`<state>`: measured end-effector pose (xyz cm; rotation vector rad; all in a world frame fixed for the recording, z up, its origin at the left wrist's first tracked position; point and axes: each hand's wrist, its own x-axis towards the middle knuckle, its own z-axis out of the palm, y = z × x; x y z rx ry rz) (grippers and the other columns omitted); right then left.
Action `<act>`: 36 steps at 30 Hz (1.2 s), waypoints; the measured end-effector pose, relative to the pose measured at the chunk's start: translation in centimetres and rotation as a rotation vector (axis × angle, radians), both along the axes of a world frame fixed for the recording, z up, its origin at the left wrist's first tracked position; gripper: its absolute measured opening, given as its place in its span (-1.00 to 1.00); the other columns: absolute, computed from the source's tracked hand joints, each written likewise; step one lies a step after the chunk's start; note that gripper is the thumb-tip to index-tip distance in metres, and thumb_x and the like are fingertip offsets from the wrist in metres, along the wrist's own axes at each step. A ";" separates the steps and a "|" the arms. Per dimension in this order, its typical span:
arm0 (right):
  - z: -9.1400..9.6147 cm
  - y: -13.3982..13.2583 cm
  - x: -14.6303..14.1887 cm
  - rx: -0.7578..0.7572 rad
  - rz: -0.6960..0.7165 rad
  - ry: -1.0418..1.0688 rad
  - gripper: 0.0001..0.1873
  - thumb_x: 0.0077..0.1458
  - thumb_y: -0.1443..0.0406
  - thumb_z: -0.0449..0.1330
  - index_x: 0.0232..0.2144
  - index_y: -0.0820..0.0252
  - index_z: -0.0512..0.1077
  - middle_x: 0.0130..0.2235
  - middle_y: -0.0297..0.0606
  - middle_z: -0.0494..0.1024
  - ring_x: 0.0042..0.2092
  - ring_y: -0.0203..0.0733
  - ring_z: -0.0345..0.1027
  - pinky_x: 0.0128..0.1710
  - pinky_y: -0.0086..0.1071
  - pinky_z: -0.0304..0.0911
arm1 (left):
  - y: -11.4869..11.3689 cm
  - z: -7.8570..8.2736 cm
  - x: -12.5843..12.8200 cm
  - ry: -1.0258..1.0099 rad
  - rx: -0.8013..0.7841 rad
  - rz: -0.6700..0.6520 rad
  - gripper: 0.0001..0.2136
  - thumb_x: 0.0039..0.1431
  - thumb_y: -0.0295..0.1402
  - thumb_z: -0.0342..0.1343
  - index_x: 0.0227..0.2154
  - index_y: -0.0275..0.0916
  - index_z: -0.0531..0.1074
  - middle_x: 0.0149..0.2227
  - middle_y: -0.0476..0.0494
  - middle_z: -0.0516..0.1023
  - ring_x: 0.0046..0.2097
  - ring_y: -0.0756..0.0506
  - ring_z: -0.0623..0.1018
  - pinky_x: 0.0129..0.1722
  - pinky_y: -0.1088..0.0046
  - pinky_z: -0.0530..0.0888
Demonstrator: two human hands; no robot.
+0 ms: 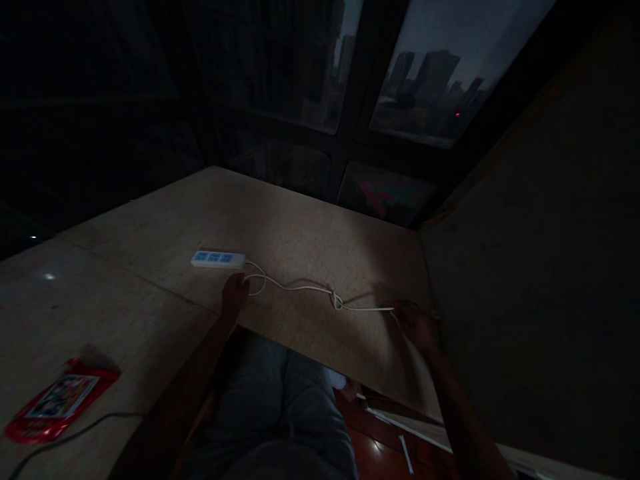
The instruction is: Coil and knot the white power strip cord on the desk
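Observation:
A white power strip [219, 259] with blue socket faces lies on the stone-like ledge in front of me. From its right end runs a white cord [305, 288], which makes a loop near the strip and has a loose knot [337, 301] farther right. My left hand [236, 292] is closed on the looped part of the cord, just below the strip. At the right, my right hand [413, 323] pinches the cord beyond the knot. Between my hands the cord stretches fairly straight. The scene is dim, so finger detail is hard to make out.
A red packet [63, 402] lies at the lower left, with a dark cable [85, 427] beside it. Windows [425, 73] stand behind the ledge [300, 227]. A dark wall [540, 280] rises at the right. My legs [290, 407] are below the ledge's front edge.

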<state>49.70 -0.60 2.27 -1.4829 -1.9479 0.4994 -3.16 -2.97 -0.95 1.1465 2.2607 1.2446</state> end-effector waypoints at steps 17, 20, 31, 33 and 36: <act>0.1 -0.4 -12.5 -0.161 0.242 -0.337 -0.80 0.07 0.35 0.17 -0.35 0.16 0.61 -0.32 -0.06 0.59 -0.28 -0.05 0.44 -0.18 -0.24 0.24 | 1.8 -0.5 15.4 0.330 0.007 -0.939 -0.71 0.21 -0.53 0.00 -0.10 -0.28 0.55 -0.19 -0.30 0.56 -0.11 -0.17 0.52 -0.01 0.21 0.42; 0.5 -0.9 -11.1 -0.146 0.233 -0.274 -0.76 0.15 0.30 0.12 -0.31 0.10 0.62 -0.25 -0.15 0.61 -0.23 -0.07 0.46 -0.18 -0.26 0.25 | 1.0 -1.2 13.5 0.282 0.032 -0.936 -0.72 0.19 -0.56 0.01 -0.16 -0.26 0.58 -0.27 -0.23 0.56 -0.18 -0.12 0.53 -0.09 0.29 0.45; 1.1 -2.7 -11.9 -0.068 0.299 -0.062 -0.68 0.25 0.19 0.07 -0.29 0.08 0.62 -0.27 -0.20 0.62 -0.22 -0.09 0.48 -0.12 -0.21 0.27 | -4.1 -0.1 11.7 0.255 0.167 -0.803 -0.75 0.23 -0.50 0.01 -0.13 -0.23 0.53 -0.09 -0.20 0.53 -0.01 -0.17 0.45 0.03 0.18 0.38; 0.6 -3.5 -12.3 -0.056 0.284 -0.035 -0.70 0.25 0.19 0.08 -0.26 0.08 0.62 -0.25 -0.19 0.63 -0.21 -0.08 0.49 -0.13 -0.21 0.29 | -5.3 0.8 12.7 0.311 0.252 -0.729 -0.75 0.25 -0.41 0.04 -0.05 -0.24 0.49 0.04 -0.24 0.45 0.10 -0.20 0.38 0.10 0.15 0.33; 0.1 -4.8 -13.1 -0.049 0.263 -0.006 -0.71 0.22 0.21 0.10 -0.23 0.09 0.62 -0.23 -0.17 0.63 -0.21 -0.07 0.50 -0.14 -0.21 0.31 | -7.3 2.3 14.7 0.309 0.319 -0.573 -0.68 0.25 -0.29 0.09 0.03 -0.26 0.41 0.05 -0.28 0.41 0.12 -0.19 0.34 0.13 0.19 0.31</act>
